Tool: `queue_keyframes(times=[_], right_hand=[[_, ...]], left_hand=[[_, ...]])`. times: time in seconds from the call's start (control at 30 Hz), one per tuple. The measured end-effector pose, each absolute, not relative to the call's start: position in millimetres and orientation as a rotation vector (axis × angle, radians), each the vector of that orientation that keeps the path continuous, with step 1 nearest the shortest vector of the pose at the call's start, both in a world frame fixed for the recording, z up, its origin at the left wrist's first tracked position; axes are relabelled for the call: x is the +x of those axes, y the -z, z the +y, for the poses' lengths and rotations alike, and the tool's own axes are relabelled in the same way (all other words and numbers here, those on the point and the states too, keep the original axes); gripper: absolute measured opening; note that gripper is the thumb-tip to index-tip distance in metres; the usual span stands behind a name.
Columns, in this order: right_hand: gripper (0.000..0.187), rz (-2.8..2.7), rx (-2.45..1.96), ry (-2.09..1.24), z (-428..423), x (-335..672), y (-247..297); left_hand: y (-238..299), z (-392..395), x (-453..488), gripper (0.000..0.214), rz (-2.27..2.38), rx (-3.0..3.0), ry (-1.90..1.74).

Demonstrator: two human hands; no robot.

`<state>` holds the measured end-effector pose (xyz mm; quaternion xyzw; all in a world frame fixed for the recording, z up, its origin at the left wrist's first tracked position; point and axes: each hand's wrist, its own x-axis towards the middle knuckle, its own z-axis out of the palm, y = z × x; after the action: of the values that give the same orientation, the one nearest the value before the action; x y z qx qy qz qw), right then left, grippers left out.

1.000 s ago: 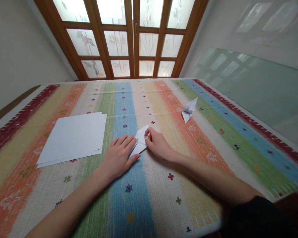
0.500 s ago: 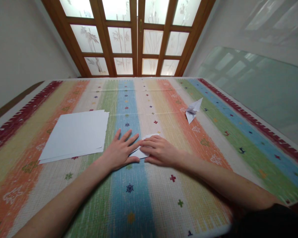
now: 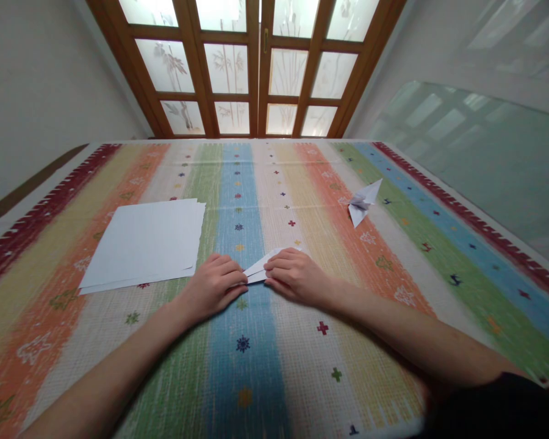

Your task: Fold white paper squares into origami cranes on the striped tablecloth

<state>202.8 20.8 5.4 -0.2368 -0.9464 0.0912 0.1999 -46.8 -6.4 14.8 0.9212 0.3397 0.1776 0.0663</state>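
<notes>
A small folded piece of white paper [image 3: 260, 266] lies on the striped tablecloth [image 3: 274, 366] in the middle of the table. My left hand [image 3: 214, 285] has its fingers curled and pinches the paper's left end. My right hand [image 3: 295, 275] also has bent fingers and presses on the paper's right end. Most of the paper is hidden between the two hands. A stack of plain white sheets [image 3: 146, 242] lies to the left of my left hand.
A finished folded white paper crane [image 3: 363, 202] stands on the cloth at the right, beyond my right hand. Wooden-framed frosted glass doors [image 3: 256, 67] are behind the table's far edge. A wall with a glass panel [image 3: 476, 158] runs along the right side.
Both hands went from lying flat on the paper to curled, pinching fingers. The paper now looks narrower and flatter. The camera has shifted slightly.
</notes>
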Motion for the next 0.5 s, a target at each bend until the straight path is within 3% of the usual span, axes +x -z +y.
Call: queue_keyframes(times=[0.5], right_hand=[[0.021, -2.562, -0.728, -0.529, 22.7, 210.0, -11.5]], left_hand=[[-15.0, -11.9, -36.9, 0.015, 1.271, 2.463, -0.431]])
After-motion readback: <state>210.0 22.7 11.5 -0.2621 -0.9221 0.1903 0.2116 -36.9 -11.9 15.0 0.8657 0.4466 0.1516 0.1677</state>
